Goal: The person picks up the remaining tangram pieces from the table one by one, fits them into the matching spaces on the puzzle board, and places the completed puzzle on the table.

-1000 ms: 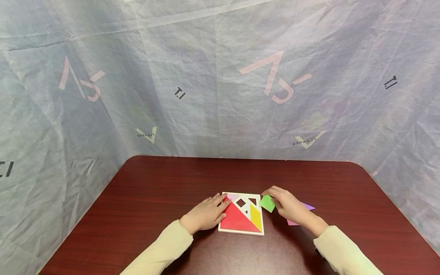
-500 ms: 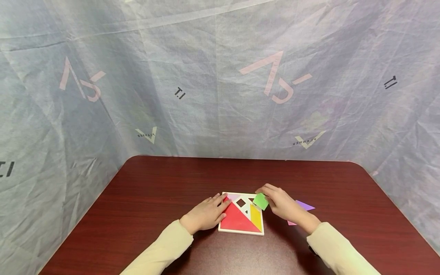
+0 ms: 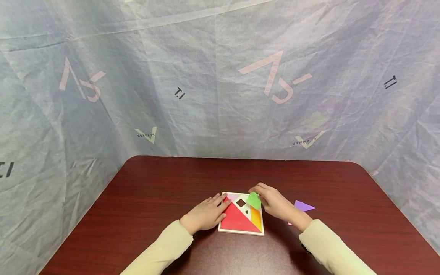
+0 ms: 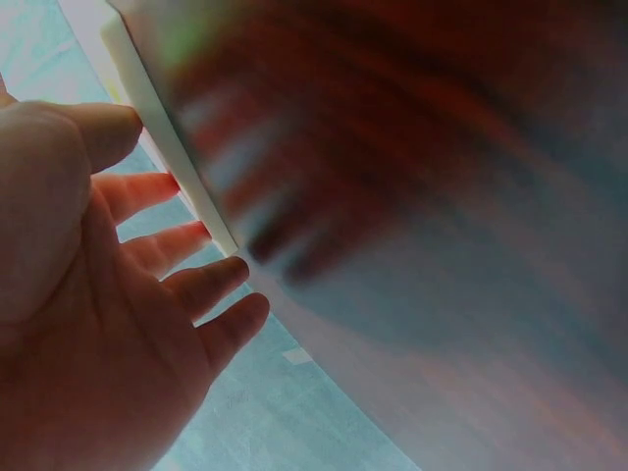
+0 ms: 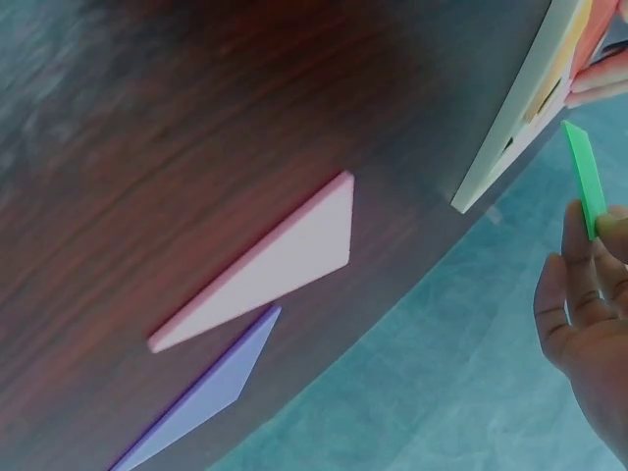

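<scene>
We see the right hand [image 3: 276, 202] pinching a green piece [image 3: 253, 200] between thumb and fingers, above the far right corner of a white board [image 5: 514, 103]. From the head, the piece covers that corner and reaches the top of a yellow parallelogram [image 3: 256, 218]; in the right wrist view we see it nearly edge-on, and it looks clear of the board, though we cannot be sure from that angle.

The left hand [image 3: 207, 214] lies at the board's left side with fingers spread and fairly straight, fingertips resting on its edge and on the large red triangle [image 3: 237, 219], gripping nothing. A pale lilac piece [image 3: 233, 196] sits in the far left corner, near a dark square cut-out [image 3: 241, 203].

On the table [image 3: 172, 179], to the right of the board, lie a purple triangle [image 3: 304, 206] and a pink piece [image 5: 270, 260], the latter mostly hidden behind the right forearm in the head view. A grey printed sheet [image 3: 206, 76] hangs behind.
</scene>
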Motion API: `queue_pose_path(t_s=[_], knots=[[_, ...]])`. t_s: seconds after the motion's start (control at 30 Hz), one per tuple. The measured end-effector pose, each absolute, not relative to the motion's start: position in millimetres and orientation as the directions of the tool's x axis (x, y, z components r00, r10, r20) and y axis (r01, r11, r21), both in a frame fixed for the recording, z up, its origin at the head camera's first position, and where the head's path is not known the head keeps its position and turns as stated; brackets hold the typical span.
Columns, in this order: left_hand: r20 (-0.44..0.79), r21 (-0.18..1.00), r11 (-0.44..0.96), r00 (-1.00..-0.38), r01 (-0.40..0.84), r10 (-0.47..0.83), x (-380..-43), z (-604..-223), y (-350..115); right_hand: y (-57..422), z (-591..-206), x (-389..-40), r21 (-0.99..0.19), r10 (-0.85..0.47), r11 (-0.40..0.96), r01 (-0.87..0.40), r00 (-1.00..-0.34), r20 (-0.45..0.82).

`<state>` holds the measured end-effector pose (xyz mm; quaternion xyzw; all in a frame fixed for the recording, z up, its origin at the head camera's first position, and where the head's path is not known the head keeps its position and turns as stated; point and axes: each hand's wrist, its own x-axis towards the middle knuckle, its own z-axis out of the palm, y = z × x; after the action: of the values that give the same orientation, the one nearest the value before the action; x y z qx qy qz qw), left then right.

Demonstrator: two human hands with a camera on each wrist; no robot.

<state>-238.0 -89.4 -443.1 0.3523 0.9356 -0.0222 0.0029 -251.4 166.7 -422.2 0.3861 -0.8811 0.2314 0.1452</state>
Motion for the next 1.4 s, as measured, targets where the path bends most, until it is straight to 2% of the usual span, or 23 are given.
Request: queue_pose_path(t_s=[0.53, 1.4], knots=[[-0.02, -0.031, 0.751, -0.752, 0.659, 0.659, -236.9, -440.8, -89.2, 158.5, -427.4, -255.0, -0.38, -0.608, 0.571, -0.728, -0.686, 0.4], [-0.021, -0.048, 0.752, -0.753, 0.658, 0.658, -237.9, -442.6, -89.1, 141.8, -429.6, -259.5, -0.411, -0.638, 0.555, -0.723, -0.687, 0.348]])
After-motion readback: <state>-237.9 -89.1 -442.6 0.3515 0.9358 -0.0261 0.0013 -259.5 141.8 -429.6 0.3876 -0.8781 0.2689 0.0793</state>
